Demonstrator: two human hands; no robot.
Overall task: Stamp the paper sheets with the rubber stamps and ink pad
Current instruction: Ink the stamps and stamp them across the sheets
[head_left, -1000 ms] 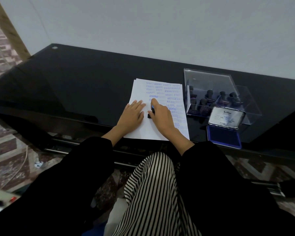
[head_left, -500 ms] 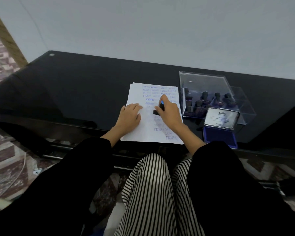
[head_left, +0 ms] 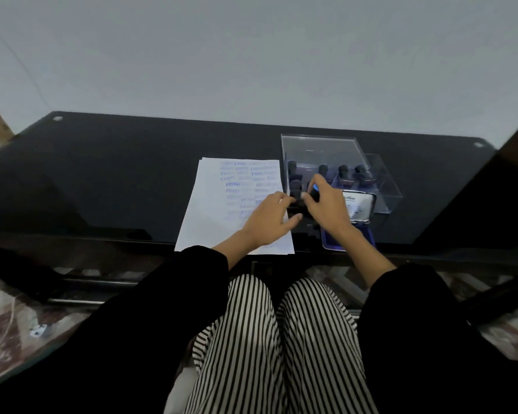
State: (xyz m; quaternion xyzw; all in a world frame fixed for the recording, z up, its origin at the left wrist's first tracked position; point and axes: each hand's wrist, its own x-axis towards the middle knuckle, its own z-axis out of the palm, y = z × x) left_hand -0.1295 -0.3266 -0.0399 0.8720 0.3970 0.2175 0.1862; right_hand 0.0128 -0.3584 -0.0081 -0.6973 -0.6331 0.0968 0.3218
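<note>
Right hand (head_left: 326, 206) pinches a stamp (head_left: 314, 194) at the clear box (head_left: 320, 149) near edge; left hand (head_left: 268, 219) beside it, grip unclear; ink pad (head_left: 360, 203) half hidden.

A plain pale grey wall (head_left: 251, 55) fills the far side. Against it stands a glossy black glass desk (head_left: 102, 174) on a dark frame. Patterned maroon and cream floor (head_left: 0, 348) shows at near left, crossed by a white cable (head_left: 11, 316).
</note>
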